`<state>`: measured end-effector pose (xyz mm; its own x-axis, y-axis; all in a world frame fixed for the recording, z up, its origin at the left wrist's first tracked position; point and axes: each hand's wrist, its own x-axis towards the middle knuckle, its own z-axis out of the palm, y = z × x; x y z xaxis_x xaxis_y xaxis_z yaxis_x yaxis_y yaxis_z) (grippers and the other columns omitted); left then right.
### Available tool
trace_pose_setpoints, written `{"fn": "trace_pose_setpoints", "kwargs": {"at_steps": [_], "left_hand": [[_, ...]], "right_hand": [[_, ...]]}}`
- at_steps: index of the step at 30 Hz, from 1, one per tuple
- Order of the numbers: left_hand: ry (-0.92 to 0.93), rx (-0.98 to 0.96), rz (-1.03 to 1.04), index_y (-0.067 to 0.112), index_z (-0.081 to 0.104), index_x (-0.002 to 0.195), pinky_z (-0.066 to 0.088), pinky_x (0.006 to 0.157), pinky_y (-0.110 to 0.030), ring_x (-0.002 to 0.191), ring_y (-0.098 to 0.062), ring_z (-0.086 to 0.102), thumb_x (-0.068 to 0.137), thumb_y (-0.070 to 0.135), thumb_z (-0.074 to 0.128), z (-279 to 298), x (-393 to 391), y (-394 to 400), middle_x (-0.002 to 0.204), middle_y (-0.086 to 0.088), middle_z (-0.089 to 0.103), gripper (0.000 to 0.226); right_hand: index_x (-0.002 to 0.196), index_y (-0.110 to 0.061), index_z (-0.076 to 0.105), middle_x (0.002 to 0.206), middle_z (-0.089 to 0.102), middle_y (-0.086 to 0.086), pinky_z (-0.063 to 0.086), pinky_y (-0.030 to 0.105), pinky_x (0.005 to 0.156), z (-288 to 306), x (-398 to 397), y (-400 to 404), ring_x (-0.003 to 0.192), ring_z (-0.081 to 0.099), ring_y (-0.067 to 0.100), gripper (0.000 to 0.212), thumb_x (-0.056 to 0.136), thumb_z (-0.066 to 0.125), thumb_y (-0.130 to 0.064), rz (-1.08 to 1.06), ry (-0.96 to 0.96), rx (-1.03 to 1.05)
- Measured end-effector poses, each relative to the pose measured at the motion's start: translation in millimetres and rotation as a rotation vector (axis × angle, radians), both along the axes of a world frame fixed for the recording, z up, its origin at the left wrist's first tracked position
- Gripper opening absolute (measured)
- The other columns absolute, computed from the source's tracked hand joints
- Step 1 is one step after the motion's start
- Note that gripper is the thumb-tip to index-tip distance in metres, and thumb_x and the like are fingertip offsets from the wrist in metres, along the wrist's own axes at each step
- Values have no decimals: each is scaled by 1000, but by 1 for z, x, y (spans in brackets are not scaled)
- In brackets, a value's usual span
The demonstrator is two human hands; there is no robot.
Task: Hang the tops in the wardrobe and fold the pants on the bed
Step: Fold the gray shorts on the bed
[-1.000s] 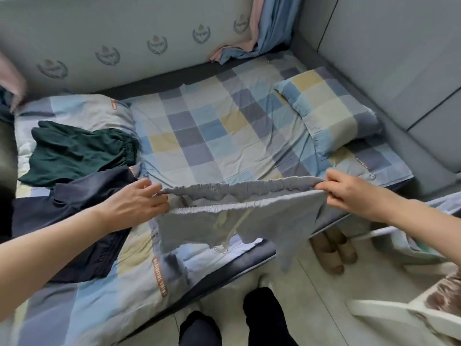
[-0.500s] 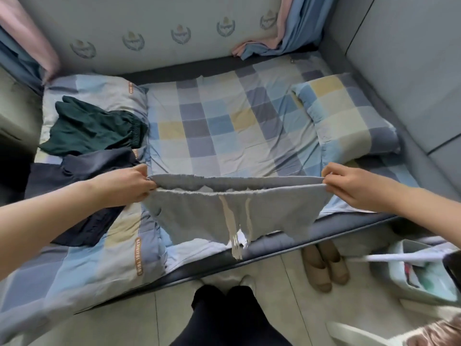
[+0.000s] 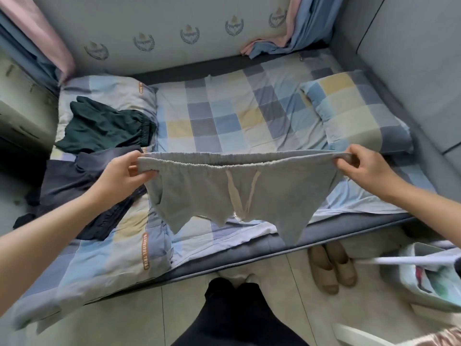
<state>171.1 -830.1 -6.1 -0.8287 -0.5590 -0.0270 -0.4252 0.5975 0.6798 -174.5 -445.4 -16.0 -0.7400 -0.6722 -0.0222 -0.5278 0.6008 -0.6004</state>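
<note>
Fingers of the left hand [image 3: 124, 174] and right hand [image 3: 366, 168] curl round the waistband ends, pinching the grey shorts [image 3: 232, 193] taut above the bed's [image 3: 224, 121] near edge; waistband runs left to right, legs and pale drawstrings hanging down toward the floor

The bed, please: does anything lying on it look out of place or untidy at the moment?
Yes. A dark green garment and a dark navy garment lie crumpled and unfolded at the left end of the bed, the navy one overlapping the green. The grey shorts are held stretched by the waistband, not yet folded.
</note>
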Motion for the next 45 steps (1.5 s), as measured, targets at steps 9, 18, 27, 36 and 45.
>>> {"fn": "trace_pose_setpoints", "kwargs": {"at_steps": [9,18,27,36,45], "left_hand": [[-121,679,131,9,57,93,47,74,-39,85,-23,60,91,2,62,-46,32,11,90,-15,62,9],[-418,978,73,10,72,109,59,79,-33,103,-35,69,63,15,77,-78,43,-5,111,-18,71,46],[-363,693,223,3,66,96,43,76,-35,84,-21,58,70,11,63,-178,-37,-86,87,-10,67,27],[-364,275,283,7,55,81,49,67,-40,74,-21,55,80,3,74,-415,-114,-124,78,-11,60,20],[-320,323,394,12,57,84,47,74,-38,80,-18,53,86,7,71,-502,-143,-143,84,-8,59,15]], "right_hand": [[90,-18,49,67,48,4,37,18,53,-30,10,-9,55,44,0,8,98,51,-18,-50,-395,-135],[95,-24,65,83,70,13,45,33,69,-45,-6,-28,71,62,18,8,92,60,-29,109,-569,90],[100,-23,61,93,68,-1,42,11,67,-136,-60,-117,75,58,-1,9,93,59,-29,-12,-489,235],[97,10,60,94,64,30,35,34,68,-389,-115,-226,89,59,36,23,92,58,-12,-133,-278,250],[88,-3,51,75,50,8,30,30,67,-490,-145,-253,78,45,20,9,95,46,-7,-164,-268,91]]}}
